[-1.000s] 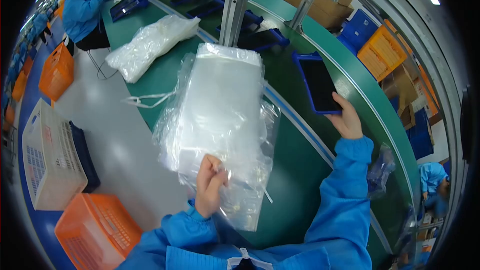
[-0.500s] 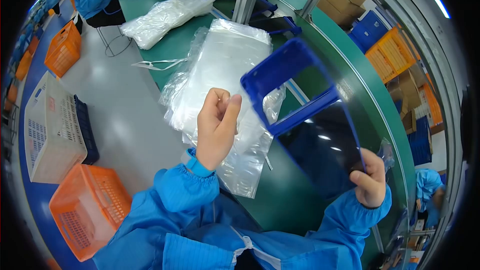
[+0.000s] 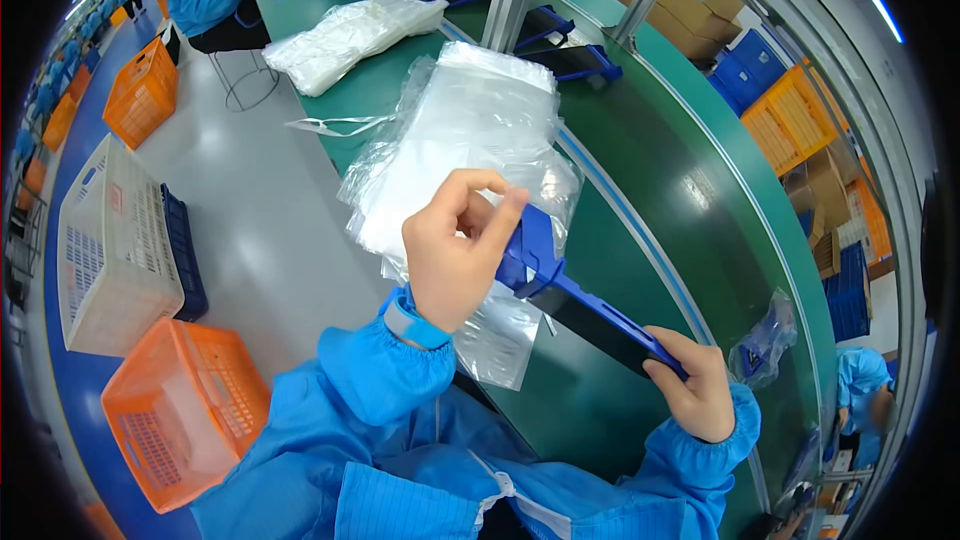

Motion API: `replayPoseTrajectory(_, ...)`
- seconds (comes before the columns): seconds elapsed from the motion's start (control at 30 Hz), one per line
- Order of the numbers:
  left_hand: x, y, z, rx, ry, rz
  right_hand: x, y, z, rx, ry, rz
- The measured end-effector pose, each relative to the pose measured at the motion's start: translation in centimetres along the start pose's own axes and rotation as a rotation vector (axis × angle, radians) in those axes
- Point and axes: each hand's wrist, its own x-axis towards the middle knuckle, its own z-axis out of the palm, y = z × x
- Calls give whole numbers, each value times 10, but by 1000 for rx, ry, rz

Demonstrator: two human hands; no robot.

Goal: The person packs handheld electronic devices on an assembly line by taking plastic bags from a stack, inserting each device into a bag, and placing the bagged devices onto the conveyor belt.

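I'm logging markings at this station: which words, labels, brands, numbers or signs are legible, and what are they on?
No text is legible.
Small red mark on the white plastic crate: too small to read.
Flat dark panel with blue frame, in the right hand: no lettering visible.

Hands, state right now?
Left hand: fingers curled, at upper end of the blue-framed panel; grip on it can't be told.
Right hand: closed, holding the panel's lower end.
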Motion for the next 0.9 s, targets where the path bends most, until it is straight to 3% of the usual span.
replayPoseTrajectory(0.13, -12, 5, 3, 116, -99, 156, 2, 4, 18, -21, 124, -37)
replayPoseTrajectory(0.3, -23, -3, 10, 217, -241, 450, 8, 16, 34, 244, 209, 62)
replayPoseTrajectory(0.37, -25, -1, 10, 248, -265, 390, 10, 25, 37, 440, 204, 90)
replayPoseTrajectory(0.47, -26, -2, 12, 281, -210, 346, 15, 31, 39, 1018, 64, 238)
replayPoseTrajectory(0.57, -23, -3, 7, 364, -135, 327, 18, 33, 40, 1217, -14, 293)
replayPoseTrajectory(0.73, -18, -5, 1, 445, -28, 313, 19, 41, 49, 1335, 15, 304)
replayPoseTrajectory(0.9, -25, -8, 7, 378, -94, 416, 23, 34, 62, 1412, 22, 307)
